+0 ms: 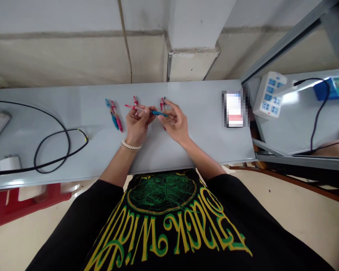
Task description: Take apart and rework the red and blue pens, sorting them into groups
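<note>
Both hands, left hand (137,126) and right hand (176,122), pinch a slim pink-and-blue plastic pen (147,110) over the smooth grey table (203,143)

Two pens (115,115), one blue and one pink, lie side by side left of the left hand (137,126). One pen (147,110) is held between both hands. Behind the right hand (177,122) are perhaps two or three more pens (163,102), partly hidden. One black cable (52,141) loops far left; one power strip (269,96) sits far right.
</note>
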Demonstrator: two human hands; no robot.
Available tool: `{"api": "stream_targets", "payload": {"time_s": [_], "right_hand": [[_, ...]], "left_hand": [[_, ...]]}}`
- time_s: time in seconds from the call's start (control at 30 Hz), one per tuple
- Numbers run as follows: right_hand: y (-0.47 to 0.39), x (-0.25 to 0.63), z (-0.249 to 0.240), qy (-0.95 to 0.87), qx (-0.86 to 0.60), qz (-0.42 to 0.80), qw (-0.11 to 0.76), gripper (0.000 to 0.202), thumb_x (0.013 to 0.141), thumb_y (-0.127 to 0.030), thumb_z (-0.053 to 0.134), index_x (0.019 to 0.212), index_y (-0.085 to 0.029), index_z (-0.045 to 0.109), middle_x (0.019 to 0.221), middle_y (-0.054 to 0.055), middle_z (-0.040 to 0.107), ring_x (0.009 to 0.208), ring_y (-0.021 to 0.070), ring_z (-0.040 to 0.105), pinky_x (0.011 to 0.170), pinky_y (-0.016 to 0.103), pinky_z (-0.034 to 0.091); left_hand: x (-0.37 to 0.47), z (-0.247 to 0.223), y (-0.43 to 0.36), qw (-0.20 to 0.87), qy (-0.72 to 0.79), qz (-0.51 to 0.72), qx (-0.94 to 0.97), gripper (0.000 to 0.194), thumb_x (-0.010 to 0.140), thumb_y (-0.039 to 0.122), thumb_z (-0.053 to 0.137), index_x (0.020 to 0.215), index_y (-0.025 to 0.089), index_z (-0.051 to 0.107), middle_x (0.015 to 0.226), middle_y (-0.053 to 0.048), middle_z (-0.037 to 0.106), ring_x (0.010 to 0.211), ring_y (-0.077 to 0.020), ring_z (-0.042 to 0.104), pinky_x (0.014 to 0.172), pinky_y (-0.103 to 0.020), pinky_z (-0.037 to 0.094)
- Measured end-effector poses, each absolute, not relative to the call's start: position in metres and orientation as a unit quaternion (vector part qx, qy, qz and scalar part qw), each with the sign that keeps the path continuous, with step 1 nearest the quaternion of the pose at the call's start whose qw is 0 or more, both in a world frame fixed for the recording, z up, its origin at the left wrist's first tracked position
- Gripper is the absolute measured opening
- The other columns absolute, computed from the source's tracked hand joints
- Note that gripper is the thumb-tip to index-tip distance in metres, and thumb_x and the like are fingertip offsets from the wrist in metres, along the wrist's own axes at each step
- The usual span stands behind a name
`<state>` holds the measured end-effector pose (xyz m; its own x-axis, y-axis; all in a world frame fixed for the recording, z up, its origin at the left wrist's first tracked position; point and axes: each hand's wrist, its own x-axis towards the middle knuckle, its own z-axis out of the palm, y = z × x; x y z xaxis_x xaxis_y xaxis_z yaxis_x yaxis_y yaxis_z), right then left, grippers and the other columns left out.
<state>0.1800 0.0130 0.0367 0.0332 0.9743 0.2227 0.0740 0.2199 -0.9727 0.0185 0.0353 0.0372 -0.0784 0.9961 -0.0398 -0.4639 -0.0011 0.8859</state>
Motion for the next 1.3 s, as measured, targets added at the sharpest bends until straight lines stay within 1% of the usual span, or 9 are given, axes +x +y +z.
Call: {"api": "stream_targets", "payload": {"time_s": [0.07, 0.2, 0.33, 0.5, 0.63, 0.77, 0.87, 1.03, 1.3], "right_hand": [[0.014, 0.181, 0.038, -0.552, -0.471, 0.432, 0.536, 0.043, 0.100, -0.066, 0.072, 0.110, -0.026, 0.082, 0.089, 0.004, 0.076, 0.075, 0.0160, 0.072, 0.068, 0.032, 0.064], [0.016, 0.182, 0.038, -0.568, -0.458, 0.382, 0.567, 0.043, 0.093, -0.068, 0.079, 0.102, -0.027, 0.082, 0.110, 0.008, 0.078, 0.100, 0.0208, 0.076, 0.082, 0.037, 0.068], [0.018, 0.184, 0.038, -0.547, -0.469, 0.429, 0.545, 0.041, 0.097, -0.067, 0.075, 0.099, -0.026, 0.082, 0.085, 0.003, 0.075, 0.076, 0.0166, 0.071, 0.070, 0.034, 0.066], [0.017, 0.182, 0.039, -0.550, -0.437, 0.410, 0.582, 0.050, 0.086, -0.074, 0.083, 0.099, -0.026, 0.082, 0.112, 0.008, 0.078, 0.102, 0.0206, 0.077, 0.088, 0.039, 0.069], [0.016, 0.179, 0.038, -0.516, -0.456, 0.484, 0.540, 0.045, 0.094, -0.069, 0.078, 0.107, -0.026, 0.080, 0.084, 0.001, 0.075, 0.069, 0.0139, 0.069, 0.063, 0.031, 0.063], [0.017, 0.182, 0.038, -0.539, -0.444, 0.417, 0.582, 0.035, 0.089, -0.059, 0.086, 0.087, -0.024, 0.080, 0.103, 0.005, 0.079, 0.091, 0.0177, 0.075, 0.075, 0.033, 0.065], [0.019, 0.186, 0.039, -0.515, -0.438, 0.435, 0.595, 0.029, 0.088, -0.051, 0.089, 0.088, -0.024, 0.078, 0.094, 0.002, 0.079, 0.081, 0.0148, 0.073, 0.070, 0.030, 0.062], [0.024, 0.190, 0.040, -0.441, -0.448, 0.488, 0.606, 0.041, 0.083, -0.063, 0.091, 0.092, -0.026, 0.077, 0.073, -0.004, 0.073, 0.063, 0.0104, 0.066, 0.061, 0.026, 0.058], [0.030, 0.193, 0.035, -0.331, -0.398, 0.609, 0.601, 0.050, 0.065, -0.064, 0.103, 0.084, -0.027, 0.075, 0.082, -0.003, 0.079, 0.072, 0.0114, 0.074, 0.073, 0.026, 0.067]], "left_hand": [[0.018, 0.036, 0.036, 0.586, 0.388, 0.623, 0.343, 0.052, 0.074, 0.053, 0.104, 0.096, 0.023, 0.068, 0.095, -0.003, 0.086, 0.094, -0.0176, 0.085, 0.083, -0.026, 0.068], [0.017, 0.033, 0.037, 0.581, 0.382, 0.629, 0.349, 0.049, 0.077, 0.054, 0.103, 0.096, 0.024, 0.069, 0.098, -0.003, 0.086, 0.097, -0.0197, 0.085, 0.087, -0.030, 0.068], [0.016, 0.033, 0.038, 0.580, 0.375, 0.634, 0.348, 0.048, 0.076, 0.053, 0.103, 0.095, 0.025, 0.069, 0.099, -0.002, 0.086, 0.097, -0.0191, 0.084, 0.086, -0.029, 0.069], [0.017, 0.033, 0.037, 0.578, 0.390, 0.629, 0.344, 0.053, 0.071, 0.056, 0.106, 0.095, 0.025, 0.069, 0.100, -0.002, 0.086, 0.097, -0.0197, 0.085, 0.084, -0.028, 0.069], [0.017, 0.032, 0.037, 0.578, 0.395, 0.625, 0.344, 0.053, 0.071, 0.056, 0.105, 0.095, 0.025, 0.070, 0.100, -0.003, 0.087, 0.097, -0.0204, 0.085, 0.083, -0.028, 0.069], [0.017, 0.036, 0.037, 0.590, 0.377, 0.638, 0.321, 0.048, 0.071, 0.049, 0.107, 0.092, 0.024, 0.073, 0.098, -0.001, 0.087, 0.094, -0.0172, 0.085, 0.080, -0.023, 0.068], [0.015, 0.039, 0.038, 0.586, 0.368, 0.654, 0.307, 0.044, 0.073, 0.045, 0.107, 0.092, 0.024, 0.074, 0.099, 0.000, 0.087, 0.094, -0.0159, 0.085, 0.080, -0.021, 0.068], [0.002, 0.043, 0.046, 0.553, 0.428, 0.661, 0.272, 0.043, 0.080, 0.048, 0.102, 0.097, 0.025, 0.071, 0.110, -0.003, 0.086, 0.116, -0.0221, 0.083, 0.086, -0.023, 0.067], [-0.004, 0.049, 0.048, 0.578, 0.439, 0.651, 0.221, 0.014, 0.100, 0.028, 0.085, 0.098, 0.023, 0.072, 0.122, -0.005, 0.084, 0.137, -0.0243, 0.075, 0.099, -0.027, 0.066]]}}
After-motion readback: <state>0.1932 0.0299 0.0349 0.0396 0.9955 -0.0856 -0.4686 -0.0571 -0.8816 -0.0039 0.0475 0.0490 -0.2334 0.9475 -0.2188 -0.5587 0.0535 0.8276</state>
